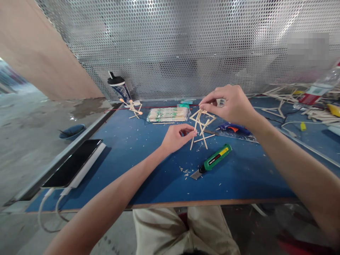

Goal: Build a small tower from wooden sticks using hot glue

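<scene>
A small frame of thin wooden sticks (202,129) stands on the blue table, its legs crossing near the bottom. My left hand (178,138) pinches one of its slanting sticks from the left, thumb and forefinger together. From above, my right hand (225,104) grips the top of the same frame between thumb and fingertips. Just in front lies a green utility knife (216,158) with its blade out, pointing left, beside some wood shavings (185,172). Behind my left hand rests a clear pack of wooden sticks (168,114).
A phone (75,161) on a white power bank with cables lies at the left edge. A lidded cup (119,88) and another stick structure (132,108) stand at the back left. A blue glue gun (235,128), a bottle (317,90) and more sticks are on the right.
</scene>
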`<state>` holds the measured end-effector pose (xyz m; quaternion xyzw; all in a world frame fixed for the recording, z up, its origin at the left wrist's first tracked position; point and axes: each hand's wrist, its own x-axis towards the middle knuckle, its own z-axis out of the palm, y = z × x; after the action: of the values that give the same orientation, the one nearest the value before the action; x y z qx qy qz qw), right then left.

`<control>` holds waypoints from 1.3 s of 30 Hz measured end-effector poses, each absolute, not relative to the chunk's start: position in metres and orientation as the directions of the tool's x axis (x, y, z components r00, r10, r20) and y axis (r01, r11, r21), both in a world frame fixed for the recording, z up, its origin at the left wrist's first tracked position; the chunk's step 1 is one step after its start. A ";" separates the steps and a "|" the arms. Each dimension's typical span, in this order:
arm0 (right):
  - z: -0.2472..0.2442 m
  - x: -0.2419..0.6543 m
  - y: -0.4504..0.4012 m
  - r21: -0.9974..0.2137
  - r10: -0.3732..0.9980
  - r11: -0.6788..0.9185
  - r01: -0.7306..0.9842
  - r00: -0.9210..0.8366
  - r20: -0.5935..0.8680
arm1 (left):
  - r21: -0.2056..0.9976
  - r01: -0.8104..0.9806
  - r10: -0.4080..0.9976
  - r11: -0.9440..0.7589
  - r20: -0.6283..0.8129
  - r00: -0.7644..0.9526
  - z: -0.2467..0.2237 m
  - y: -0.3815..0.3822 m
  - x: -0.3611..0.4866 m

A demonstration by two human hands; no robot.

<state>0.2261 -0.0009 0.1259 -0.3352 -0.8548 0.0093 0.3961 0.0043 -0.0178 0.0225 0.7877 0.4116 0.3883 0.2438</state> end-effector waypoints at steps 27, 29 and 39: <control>0.127 0.227 -0.004 -0.172 0.531 0.808 0.564 -0.569 0.628 | 0.694 0.468 0.835 -0.547 0.419 0.356 0.022 -0.024 0.000; 0.126 0.228 -0.004 -0.171 0.532 0.808 0.564 -0.574 0.622 | 0.699 0.463 0.837 -0.544 0.417 0.353 0.022 -0.024 0.001; 0.127 0.229 -0.004 -0.166 0.528 0.813 0.558 -0.586 0.614 | 0.713 0.463 0.850 -0.526 0.416 0.324 0.019 -0.025 0.002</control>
<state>0.2289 -0.0040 0.1268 -0.3052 -0.8902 -0.0222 0.3375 0.0018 -0.0245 0.0194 0.7769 0.4223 0.3992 0.2421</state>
